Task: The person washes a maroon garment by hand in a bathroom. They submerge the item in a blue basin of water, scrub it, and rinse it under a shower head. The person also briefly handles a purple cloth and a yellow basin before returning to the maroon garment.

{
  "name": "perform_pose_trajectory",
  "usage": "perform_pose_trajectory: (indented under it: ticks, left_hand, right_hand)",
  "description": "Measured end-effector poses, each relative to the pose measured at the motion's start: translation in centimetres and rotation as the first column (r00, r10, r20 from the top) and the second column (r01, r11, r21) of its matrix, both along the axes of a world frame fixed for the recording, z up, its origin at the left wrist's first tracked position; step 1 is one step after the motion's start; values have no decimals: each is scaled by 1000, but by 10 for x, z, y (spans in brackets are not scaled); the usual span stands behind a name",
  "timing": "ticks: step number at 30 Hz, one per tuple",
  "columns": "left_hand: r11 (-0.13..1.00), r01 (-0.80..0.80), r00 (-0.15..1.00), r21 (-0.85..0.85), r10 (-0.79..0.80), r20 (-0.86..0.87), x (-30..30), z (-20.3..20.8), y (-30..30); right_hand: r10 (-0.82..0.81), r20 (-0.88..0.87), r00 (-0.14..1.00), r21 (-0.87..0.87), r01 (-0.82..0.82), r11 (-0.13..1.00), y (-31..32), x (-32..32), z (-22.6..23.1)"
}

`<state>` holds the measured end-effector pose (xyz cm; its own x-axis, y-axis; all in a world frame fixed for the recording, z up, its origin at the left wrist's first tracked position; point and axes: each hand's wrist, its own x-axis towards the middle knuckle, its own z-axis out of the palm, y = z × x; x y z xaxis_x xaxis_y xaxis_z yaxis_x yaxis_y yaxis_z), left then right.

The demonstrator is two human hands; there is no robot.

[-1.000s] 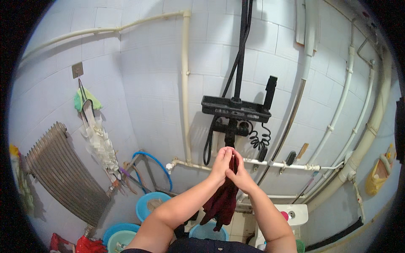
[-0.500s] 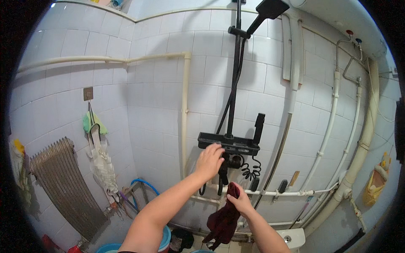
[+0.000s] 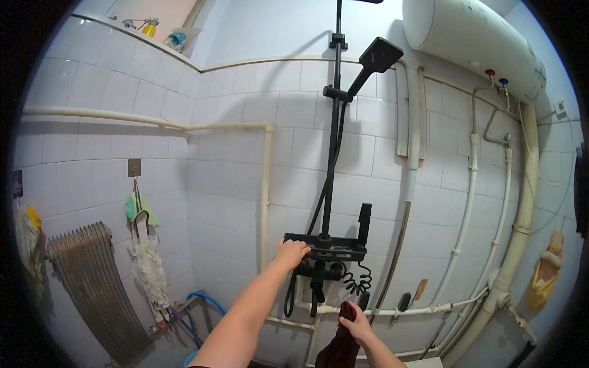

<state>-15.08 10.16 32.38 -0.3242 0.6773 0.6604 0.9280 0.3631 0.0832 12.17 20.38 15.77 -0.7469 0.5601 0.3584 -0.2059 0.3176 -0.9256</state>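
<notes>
My left hand [image 3: 291,253] is at the left end of a black shower shelf [image 3: 334,251], its fingers bent together over the front rim. Whether it holds anything there is hidden. Lower and to the right, my right hand [image 3: 357,326] grips the top of a dark red cloth [image 3: 338,348], pinched between thumb and fingers. The cloth hangs down past the lower edge of the view. Beneath the shelf sits a black shower mixer [image 3: 318,279], with a coiled black hose [image 3: 359,283] beside it.
A black hand shower [image 3: 380,55] hangs on the riser above. On the left wall are a ribbed radiator [image 3: 92,276] and hanging white mesh [image 3: 149,264]. Pipes [image 3: 471,196] run down at right below a white water heater [image 3: 475,43]. A brush [image 3: 404,302] hangs low.
The view has tilted upward, so fixtures sit lower. My left hand has gone from spread fingers before the shelf to bent fingers at its left end. The right hand keeps the cloth.
</notes>
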Motion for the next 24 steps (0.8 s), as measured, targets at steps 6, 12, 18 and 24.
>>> perform_pose_trajectory:
  ticks: [6, 12, 18, 24]
  left_hand:
    - [998, -26, 1000, 62, 26, -7, 9, -6, 1]
    - [998, -48, 999, 47, 49, -14, 11, -5, 5]
    - [983, 13, 988, 185, 15, -152, 4, -11, 4]
    - [893, 258, 926, 370, -119, -358, 38, -14, -21]
  right_hand:
    - [57, 96, 994, -137, -43, 990, -25, 2, 26]
    - [31, 79, 996, -122, -21, 992, -34, 9, 35]
    - [12, 89, 996, -132, 0, 991, -35, 11, 29]
    - [26, 62, 998, -184, -14, 983, -33, 13, 20]
